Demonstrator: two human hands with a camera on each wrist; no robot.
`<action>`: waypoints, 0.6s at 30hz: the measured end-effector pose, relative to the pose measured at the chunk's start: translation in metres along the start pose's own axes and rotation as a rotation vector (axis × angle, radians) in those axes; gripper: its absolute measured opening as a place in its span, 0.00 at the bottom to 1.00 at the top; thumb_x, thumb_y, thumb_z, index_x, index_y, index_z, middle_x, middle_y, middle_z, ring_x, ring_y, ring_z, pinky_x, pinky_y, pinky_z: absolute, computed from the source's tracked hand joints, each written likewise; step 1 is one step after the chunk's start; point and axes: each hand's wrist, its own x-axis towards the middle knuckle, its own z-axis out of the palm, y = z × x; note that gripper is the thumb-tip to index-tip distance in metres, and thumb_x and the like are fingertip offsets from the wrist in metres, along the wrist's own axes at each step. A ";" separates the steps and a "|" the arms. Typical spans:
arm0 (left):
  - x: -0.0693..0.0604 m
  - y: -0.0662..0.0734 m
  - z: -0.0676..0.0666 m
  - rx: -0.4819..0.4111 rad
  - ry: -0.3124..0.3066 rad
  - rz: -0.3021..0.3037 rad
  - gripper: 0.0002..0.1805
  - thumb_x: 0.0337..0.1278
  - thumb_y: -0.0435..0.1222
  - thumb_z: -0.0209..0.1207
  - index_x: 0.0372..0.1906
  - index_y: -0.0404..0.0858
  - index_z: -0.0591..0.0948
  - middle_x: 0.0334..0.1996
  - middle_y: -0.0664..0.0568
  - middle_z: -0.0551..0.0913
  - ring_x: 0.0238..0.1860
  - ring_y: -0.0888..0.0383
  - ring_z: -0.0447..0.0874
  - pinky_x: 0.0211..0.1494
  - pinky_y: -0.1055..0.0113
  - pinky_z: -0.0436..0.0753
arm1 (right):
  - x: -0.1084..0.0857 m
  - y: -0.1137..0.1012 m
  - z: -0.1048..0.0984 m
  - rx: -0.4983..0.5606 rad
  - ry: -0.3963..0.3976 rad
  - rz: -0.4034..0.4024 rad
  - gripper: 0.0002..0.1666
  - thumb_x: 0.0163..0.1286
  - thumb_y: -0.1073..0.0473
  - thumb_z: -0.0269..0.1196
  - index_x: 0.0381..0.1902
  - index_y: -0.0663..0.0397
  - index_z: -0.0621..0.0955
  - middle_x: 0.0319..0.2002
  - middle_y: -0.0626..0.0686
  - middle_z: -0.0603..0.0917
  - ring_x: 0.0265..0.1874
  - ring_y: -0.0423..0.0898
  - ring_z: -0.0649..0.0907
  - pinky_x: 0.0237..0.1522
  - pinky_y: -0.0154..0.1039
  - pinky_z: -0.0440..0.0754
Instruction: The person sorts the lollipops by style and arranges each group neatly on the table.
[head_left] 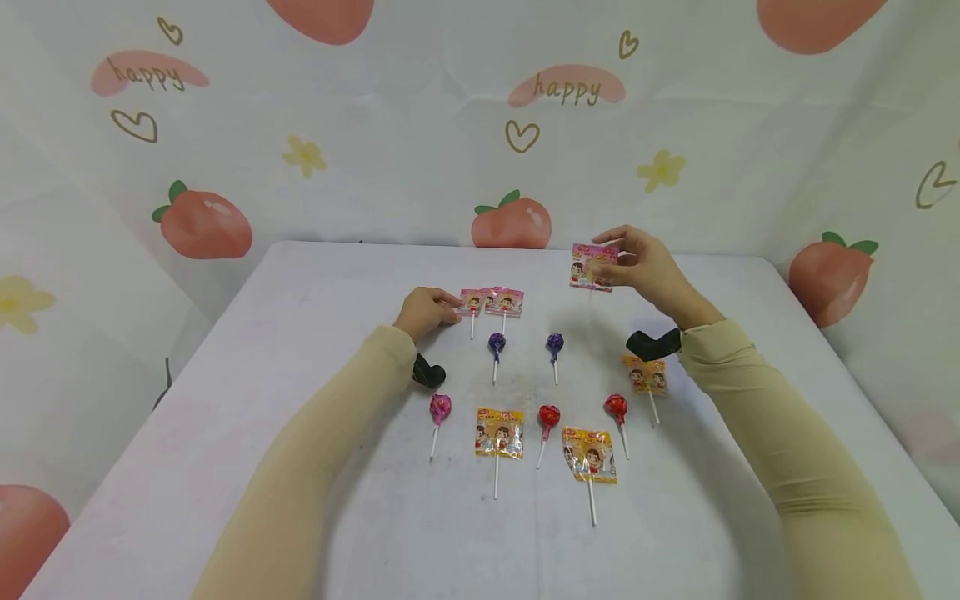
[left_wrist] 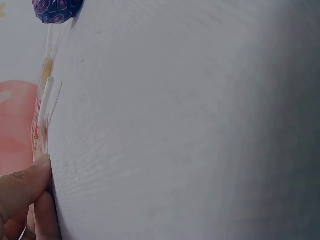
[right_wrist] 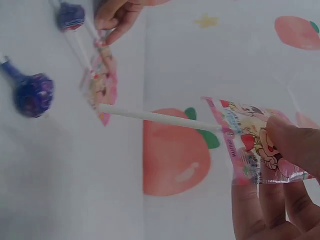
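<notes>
My right hand (head_left: 642, 265) pinches a flat pink-wrapped lollipop (head_left: 583, 268) between thumb and fingers, raised above the back of the table. In the right wrist view its white stick (right_wrist: 160, 118) points away from the fingers. At the back middle, my left hand (head_left: 426, 312) pinches the edge of another pink-wrapped lollipop (head_left: 471, 302), lying on the table. Beside that one is a further pink-wrapped lollipop (head_left: 508, 302), their wrappers side by side. Two purple round lollipops (head_left: 497, 342) lie just in front, one nearer the right hand. The left hand's lower fingers are partly hidden in the left wrist view.
Nearer the front lie a pink round lollipop (head_left: 440, 407), two red round lollipops (head_left: 549, 415) and three yellow-wrapped lollipops (head_left: 499, 433), one (head_left: 647, 375) close below the right wrist. The white table (head_left: 187, 433) meets a printed cloth backdrop (head_left: 420, 183) behind.
</notes>
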 end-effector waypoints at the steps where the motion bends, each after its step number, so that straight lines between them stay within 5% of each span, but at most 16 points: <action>1: 0.000 0.000 0.000 0.004 -0.001 0.002 0.15 0.53 0.35 0.68 0.47 0.43 0.86 0.30 0.51 0.79 0.34 0.56 0.71 0.41 0.67 0.70 | 0.002 -0.003 0.000 0.025 0.010 -0.008 0.27 0.65 0.59 0.66 0.60 0.57 0.72 0.46 0.52 0.77 0.37 0.38 0.81 0.39 0.29 0.82; 8: -0.002 0.002 0.001 -0.001 -0.003 0.005 0.15 0.52 0.35 0.69 0.47 0.42 0.86 0.29 0.52 0.79 0.34 0.57 0.71 0.42 0.67 0.69 | 0.021 -0.015 0.001 0.225 0.042 -0.025 0.23 0.64 0.65 0.66 0.56 0.50 0.74 0.40 0.47 0.80 0.36 0.39 0.82 0.39 0.29 0.82; 18: 0.000 -0.001 0.000 0.008 -0.006 0.016 0.15 0.53 0.36 0.68 0.48 0.43 0.86 0.30 0.52 0.78 0.35 0.56 0.71 0.43 0.66 0.69 | 0.048 -0.013 0.021 0.353 0.000 0.064 0.27 0.66 0.68 0.62 0.61 0.60 0.69 0.43 0.53 0.77 0.41 0.43 0.80 0.42 0.30 0.82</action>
